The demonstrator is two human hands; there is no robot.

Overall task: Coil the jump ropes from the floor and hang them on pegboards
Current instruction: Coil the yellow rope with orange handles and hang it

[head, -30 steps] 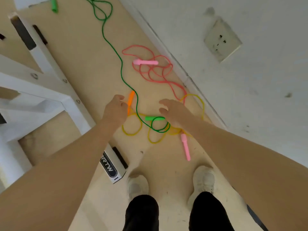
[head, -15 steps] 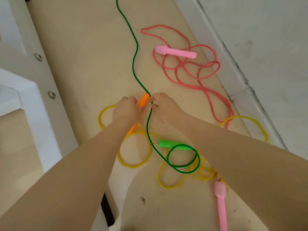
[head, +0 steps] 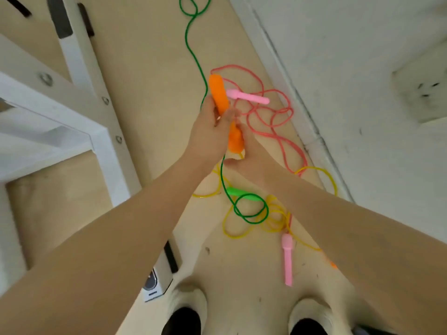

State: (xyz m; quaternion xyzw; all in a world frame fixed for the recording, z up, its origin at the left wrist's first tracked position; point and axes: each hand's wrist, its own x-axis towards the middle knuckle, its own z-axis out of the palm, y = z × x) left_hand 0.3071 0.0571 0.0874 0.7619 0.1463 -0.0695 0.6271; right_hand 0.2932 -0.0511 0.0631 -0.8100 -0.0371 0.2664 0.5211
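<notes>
Ropes (head: 271, 122) uncoiled on floor (head: 150, 68), nothing hung; left hand (head: 208, 131) grasping orange handle (head: 219, 95), right hand (head: 251, 158) grip indiscernible.

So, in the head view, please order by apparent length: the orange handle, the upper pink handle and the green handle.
1. orange handle, gripped by the left hand; it is nearer the camera, so it looks bigger.
2. upper pink handle.
3. green handle, partly hidden under the right forearm, so unsure.

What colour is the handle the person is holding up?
Bright orange. The handle sits in the left hand, seen clearly in the head camera view.
</notes>
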